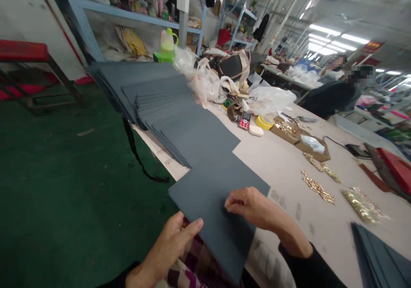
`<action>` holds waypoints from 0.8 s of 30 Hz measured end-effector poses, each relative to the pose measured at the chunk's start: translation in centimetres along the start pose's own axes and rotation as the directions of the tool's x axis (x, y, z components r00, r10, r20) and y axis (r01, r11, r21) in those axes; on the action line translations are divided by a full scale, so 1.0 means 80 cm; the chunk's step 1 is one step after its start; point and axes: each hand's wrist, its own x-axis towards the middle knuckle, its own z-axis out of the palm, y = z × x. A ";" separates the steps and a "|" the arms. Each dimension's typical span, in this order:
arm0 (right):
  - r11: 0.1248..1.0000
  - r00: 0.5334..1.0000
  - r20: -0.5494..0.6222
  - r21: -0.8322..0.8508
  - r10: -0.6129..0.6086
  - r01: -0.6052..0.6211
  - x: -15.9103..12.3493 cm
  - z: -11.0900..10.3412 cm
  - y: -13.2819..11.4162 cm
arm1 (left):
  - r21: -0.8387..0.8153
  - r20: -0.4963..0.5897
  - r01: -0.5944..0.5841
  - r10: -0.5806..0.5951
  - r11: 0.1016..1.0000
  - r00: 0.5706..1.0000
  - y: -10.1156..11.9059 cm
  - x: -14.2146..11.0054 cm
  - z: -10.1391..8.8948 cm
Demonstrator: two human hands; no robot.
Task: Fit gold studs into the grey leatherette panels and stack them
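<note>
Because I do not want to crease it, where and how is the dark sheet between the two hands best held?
I would hold the dark sheet by its long left edge, coming from the green floor side, thumb on top and fingers beneath. The sheet looks thin, and this edge juts past the table, so fingers can probably slip under; the left hand grips it there.

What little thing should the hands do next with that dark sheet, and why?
Perhaps the right hand should open and gently steady the dark sheet: that hand looks curled, the left hand pinches just one edge, and part of the sheet sticks out past the table, so it might slip.
</note>
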 end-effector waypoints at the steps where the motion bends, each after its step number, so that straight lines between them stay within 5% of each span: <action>1: 0.991 0.999 0.026 0.121 0.045 -0.048 -0.011 0.002 0.004 | 0.001 -0.003 -0.006 0.006 1.000 1.000 -0.001 -0.004 0.004; 4: 0.897 0.987 -0.010 0.418 0.161 -0.142 -0.025 0.016 0.013 | 0.046 0.054 -0.005 0.002 0.999 0.999 -0.005 -0.012 0.016; 7: 0.834 0.982 -0.034 0.534 0.184 -0.137 -0.023 0.029 0.014 | 0.121 0.074 0.034 -0.044 0.992 0.996 -0.011 -0.010 0.024; 16: 0.736 0.984 -0.048 0.670 0.171 -0.096 -0.007 0.045 0.012 | -0.015 -0.067 0.039 -0.040 0.999 0.997 -0.017 0.014 0.035; 24: 0.734 0.975 -0.064 0.669 0.214 -0.117 -0.009 0.048 0.009 | 0.155 -0.089 0.030 -0.016 0.987 0.996 -0.004 0.009 0.035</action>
